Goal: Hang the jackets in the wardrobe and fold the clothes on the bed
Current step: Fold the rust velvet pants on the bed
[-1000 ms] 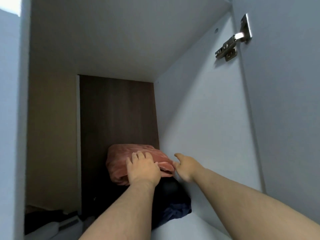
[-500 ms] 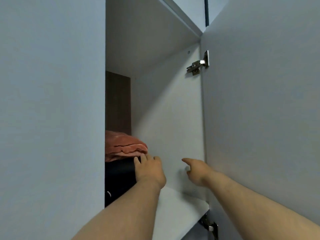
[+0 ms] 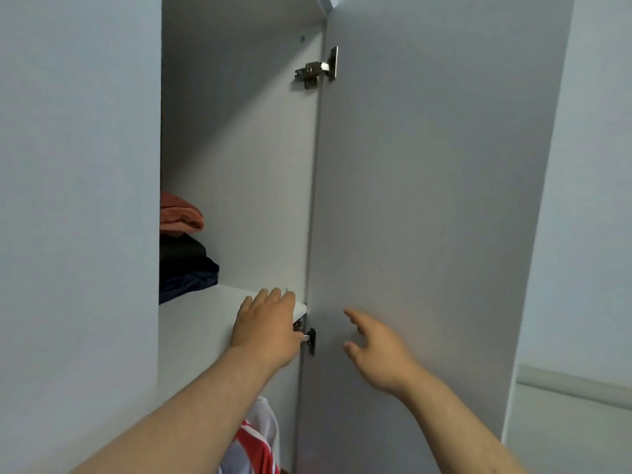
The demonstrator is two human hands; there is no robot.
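Observation:
A folded pink cloth [image 3: 179,213] lies on top of a stack of dark folded clothes [image 3: 184,265] at the back of the white wardrobe shelf [image 3: 195,323]. My left hand [image 3: 265,328] hovers open over the shelf's front right corner, holding nothing. My right hand [image 3: 376,347] is open with fingers spread in front of the inner face of the open right wardrobe door [image 3: 427,200]; whether it touches the door I cannot tell. Below the shelf, a red-and-white striped garment [image 3: 254,443] shows partly behind my left forearm.
The shut left wardrobe door [image 3: 78,217] fills the left side. Metal hinges [image 3: 318,68] sit on the right door, with another hinge [image 3: 307,338] at shelf level. A pale wall [image 3: 588,200] lies at far right.
Both hands have let go of the pink cloth and pulled back from the stack to the shelf's front edge. The view has backed out of the wardrobe and shifted right.

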